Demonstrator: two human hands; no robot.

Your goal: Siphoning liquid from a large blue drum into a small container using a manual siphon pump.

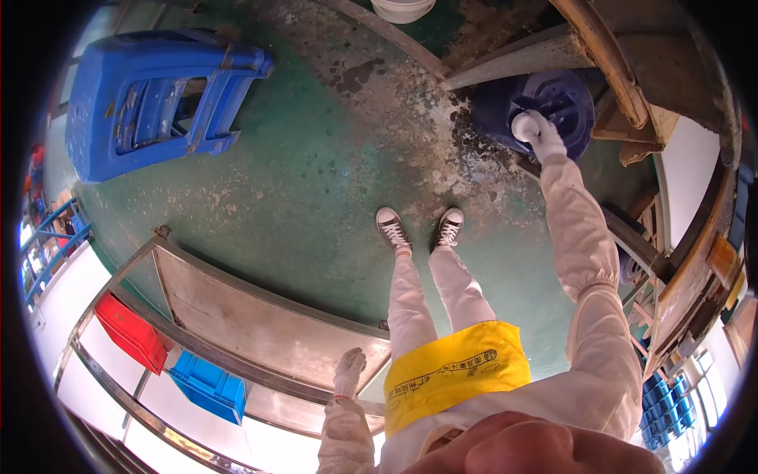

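Note:
At the upper right, my right arm stretches out over a dark blue plastic bin (580,99). My gloved right hand (547,141) is closed on a white round thing (523,126) above the bin's opening; what kind of thing it is, I cannot make out. My gloved left hand (350,371) hangs low on the left of my body, its fingers loosely curled together with nothing seen in them. Beside it runs the edge of a metal shelf rack (260,296). A yellow apron (458,375) covers my waist.
A blue plastic frame-like stand (158,107) is at the upper left. Red (130,332) and blue (209,383) crates sit by the metal rack. A worn wooden beam (608,59) and bench parts edge the bin. A white bucket (403,8) stands at the top. The green floor (316,182) is stained.

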